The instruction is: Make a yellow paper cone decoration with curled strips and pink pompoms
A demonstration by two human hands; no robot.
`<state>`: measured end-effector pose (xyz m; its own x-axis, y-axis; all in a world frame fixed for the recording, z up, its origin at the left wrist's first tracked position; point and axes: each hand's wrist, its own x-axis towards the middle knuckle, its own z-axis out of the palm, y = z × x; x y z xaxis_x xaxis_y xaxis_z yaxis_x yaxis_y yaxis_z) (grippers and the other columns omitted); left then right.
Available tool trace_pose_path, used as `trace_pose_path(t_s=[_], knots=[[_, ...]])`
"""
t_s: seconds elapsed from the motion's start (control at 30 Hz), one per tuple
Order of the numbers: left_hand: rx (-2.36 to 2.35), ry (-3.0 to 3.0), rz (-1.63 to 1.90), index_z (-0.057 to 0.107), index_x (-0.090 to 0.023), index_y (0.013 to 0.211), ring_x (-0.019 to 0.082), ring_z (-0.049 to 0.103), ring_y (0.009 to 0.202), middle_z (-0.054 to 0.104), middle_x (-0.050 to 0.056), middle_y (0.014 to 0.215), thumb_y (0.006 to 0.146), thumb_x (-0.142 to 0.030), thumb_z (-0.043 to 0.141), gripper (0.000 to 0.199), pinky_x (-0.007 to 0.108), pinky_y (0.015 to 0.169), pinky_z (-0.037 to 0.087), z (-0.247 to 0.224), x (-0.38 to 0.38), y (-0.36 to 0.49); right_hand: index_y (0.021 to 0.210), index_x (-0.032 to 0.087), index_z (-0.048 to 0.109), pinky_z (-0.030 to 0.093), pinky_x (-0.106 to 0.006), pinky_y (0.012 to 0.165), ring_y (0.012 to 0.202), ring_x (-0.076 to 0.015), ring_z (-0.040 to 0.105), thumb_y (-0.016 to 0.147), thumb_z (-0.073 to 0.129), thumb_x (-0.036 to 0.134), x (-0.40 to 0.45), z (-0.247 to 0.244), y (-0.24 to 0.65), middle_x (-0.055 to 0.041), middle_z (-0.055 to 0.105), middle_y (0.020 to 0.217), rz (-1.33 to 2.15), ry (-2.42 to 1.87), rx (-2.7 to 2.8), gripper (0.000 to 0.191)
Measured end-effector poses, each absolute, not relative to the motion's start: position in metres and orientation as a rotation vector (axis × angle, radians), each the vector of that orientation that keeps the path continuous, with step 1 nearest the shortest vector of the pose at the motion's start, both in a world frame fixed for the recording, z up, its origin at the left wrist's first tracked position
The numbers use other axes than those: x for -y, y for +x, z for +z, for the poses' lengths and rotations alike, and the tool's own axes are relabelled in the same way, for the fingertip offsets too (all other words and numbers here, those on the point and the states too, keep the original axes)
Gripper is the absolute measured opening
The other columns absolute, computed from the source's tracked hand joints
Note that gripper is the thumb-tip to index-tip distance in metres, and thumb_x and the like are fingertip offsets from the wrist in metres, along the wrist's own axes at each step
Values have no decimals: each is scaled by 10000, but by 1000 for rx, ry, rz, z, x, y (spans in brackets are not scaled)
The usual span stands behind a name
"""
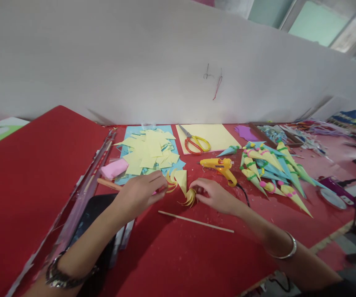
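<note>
Your left hand half-curled at yellow fringe, hold unclear. Your right hand: near-closed pinch on yellow paper curl.

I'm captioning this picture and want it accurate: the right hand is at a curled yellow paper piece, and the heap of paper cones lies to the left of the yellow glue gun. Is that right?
Not quite: the head view shows the heap of paper cones to the right of the yellow glue gun. The right hand is indeed at a curled yellow paper piece.
</note>
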<state>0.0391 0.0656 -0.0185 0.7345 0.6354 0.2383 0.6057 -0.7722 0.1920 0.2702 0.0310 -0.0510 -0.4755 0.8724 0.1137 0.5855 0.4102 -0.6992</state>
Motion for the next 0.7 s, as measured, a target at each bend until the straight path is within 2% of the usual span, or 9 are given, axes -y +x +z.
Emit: trace_pose_path(t_s=[0.23,0.4,0.53,0.7], knots=[[-989,2663,456,447,-183,655,95,451,592,465,-28,682,770,-145,433,122,189,548,345,-27,-65,43,798,165,567,392,-219,608,684,-123,526,791,478,101,-31,-61,263,-14,576,752,639,-1284,2067,110],[-918,2571,442,481,-179,686,115,486,687,521,-2,756,770,-145,439,100,208,611,379,-39,-66,49,767,166,568,395,-229,623,690,-132,531,825,477,187,-30,-64,264,-19,575,740,516,-1339,2016,110],[-911,2532,363,508,-184,735,128,520,732,568,5,797,787,-169,439,87,231,651,400,-48,-67,51,765,173,583,396,-229,627,684,-131,537,832,474,218,-28,-65,265,-19,586,727,496,-1345,2054,136],[-882,2506,307,523,-188,766,124,550,734,602,-5,786,783,-161,444,85,226,644,415,-51,-66,53,758,180,590,382,-209,554,598,-113,530,822,483,228,-25,-68,263,-2,594,672,551,-1332,1993,134]])
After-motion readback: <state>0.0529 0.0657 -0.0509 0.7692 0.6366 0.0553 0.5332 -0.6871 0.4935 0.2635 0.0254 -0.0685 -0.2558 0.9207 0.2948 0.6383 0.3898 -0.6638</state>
